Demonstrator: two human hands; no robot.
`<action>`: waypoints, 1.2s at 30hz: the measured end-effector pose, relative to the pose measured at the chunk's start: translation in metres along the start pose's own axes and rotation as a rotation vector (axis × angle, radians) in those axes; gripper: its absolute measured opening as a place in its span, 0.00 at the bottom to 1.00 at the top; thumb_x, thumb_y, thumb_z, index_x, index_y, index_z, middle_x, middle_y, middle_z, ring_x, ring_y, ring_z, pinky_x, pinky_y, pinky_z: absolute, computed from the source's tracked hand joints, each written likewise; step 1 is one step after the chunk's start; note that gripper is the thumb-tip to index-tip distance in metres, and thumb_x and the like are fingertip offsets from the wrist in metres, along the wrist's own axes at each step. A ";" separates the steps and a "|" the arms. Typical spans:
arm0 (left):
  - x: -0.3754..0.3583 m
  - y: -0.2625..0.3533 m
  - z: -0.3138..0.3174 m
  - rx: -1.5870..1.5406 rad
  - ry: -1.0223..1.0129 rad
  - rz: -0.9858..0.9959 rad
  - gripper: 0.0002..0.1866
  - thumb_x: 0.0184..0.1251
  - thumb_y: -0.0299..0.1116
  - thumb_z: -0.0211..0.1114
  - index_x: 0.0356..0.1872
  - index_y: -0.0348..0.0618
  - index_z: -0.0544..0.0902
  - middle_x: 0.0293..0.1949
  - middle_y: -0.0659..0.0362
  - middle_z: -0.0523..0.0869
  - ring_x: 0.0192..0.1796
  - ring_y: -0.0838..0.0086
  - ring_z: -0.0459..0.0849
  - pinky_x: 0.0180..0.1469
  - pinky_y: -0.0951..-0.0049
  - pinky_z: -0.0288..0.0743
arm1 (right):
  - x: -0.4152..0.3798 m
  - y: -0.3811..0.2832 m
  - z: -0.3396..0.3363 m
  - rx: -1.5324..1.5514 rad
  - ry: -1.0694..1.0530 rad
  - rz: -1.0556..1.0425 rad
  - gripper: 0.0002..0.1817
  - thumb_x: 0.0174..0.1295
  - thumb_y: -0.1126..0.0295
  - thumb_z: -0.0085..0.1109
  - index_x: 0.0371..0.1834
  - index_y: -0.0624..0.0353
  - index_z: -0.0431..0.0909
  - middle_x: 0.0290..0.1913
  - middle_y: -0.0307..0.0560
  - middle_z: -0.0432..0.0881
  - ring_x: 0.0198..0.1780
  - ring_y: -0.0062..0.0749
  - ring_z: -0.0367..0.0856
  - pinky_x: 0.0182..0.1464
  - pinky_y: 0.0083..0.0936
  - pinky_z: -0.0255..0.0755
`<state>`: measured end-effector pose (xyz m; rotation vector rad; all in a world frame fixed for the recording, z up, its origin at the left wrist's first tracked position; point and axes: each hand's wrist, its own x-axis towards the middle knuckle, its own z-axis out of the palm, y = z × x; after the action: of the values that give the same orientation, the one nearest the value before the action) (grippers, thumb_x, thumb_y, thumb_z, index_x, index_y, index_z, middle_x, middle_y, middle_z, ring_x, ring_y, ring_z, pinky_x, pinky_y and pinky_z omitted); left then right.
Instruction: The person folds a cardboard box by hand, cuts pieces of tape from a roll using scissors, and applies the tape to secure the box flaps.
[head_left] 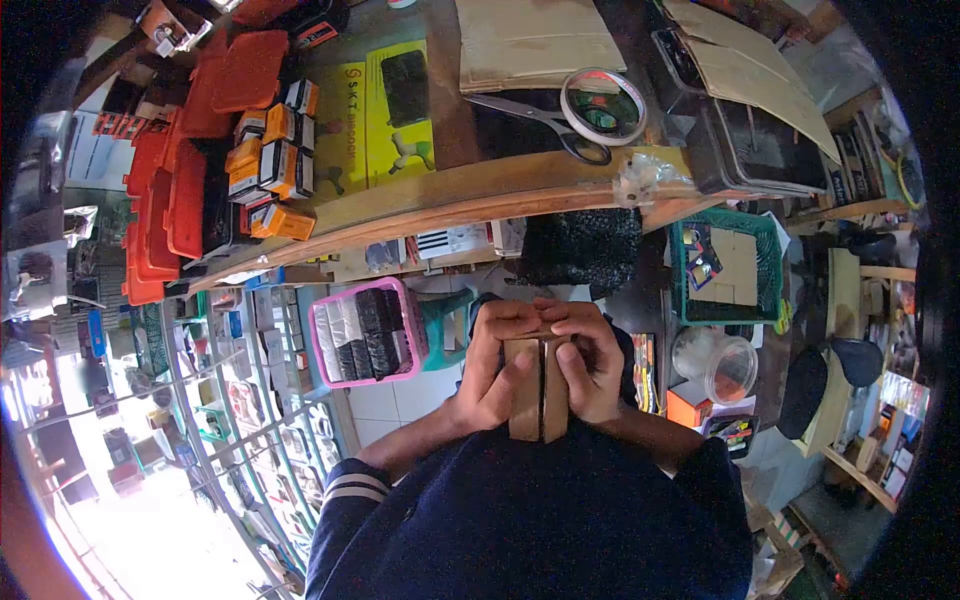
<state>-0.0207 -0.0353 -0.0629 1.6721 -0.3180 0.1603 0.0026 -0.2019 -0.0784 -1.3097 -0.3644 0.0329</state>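
Observation:
Close to my chest I hold a small brown cardboard box point(525, 410), with a dark seam running lengthwise between its two halves. My left hand point(496, 365) is closed round its left side, thumb pressed on the near face. On the opposite side my right hand point(592, 362) grips it the same way, its thumb close to the seam. The fingertips of both hands meet over the far end and hide it. What the box contains does not show.
Scissors point(535, 115) and a tape roll point(603, 108) lie on the wooden counter point(450, 180) ahead. Several small boxes point(280, 165) are stacked at its left. A pink basket point(318, 345) stands at left below; a green basket point(775, 270) is at right, near a clear jar point(730, 368).

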 end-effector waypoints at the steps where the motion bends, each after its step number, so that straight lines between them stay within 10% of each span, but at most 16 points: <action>1: 0.000 -0.001 0.000 -0.003 0.000 0.008 0.18 0.74 0.31 0.55 0.60 0.33 0.71 0.59 0.41 0.72 0.59 0.55 0.75 0.63 0.56 0.67 | 0.000 0.001 0.000 0.016 -0.009 -0.010 0.10 0.73 0.71 0.57 0.54 0.62 0.78 0.58 0.57 0.78 0.67 0.49 0.76 0.69 0.42 0.68; 36: -0.001 0.009 0.001 0.074 0.012 0.045 0.15 0.77 0.29 0.51 0.59 0.33 0.71 0.57 0.41 0.73 0.58 0.52 0.75 0.63 0.54 0.68 | 0.004 -0.012 0.003 -0.032 -0.037 -0.035 0.12 0.68 0.77 0.61 0.53 0.60 0.73 0.58 0.55 0.77 0.64 0.46 0.76 0.67 0.41 0.68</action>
<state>-0.0248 -0.0375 -0.0552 1.7370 -0.3446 0.2182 0.0031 -0.2018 -0.0653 -1.3357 -0.4209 0.0225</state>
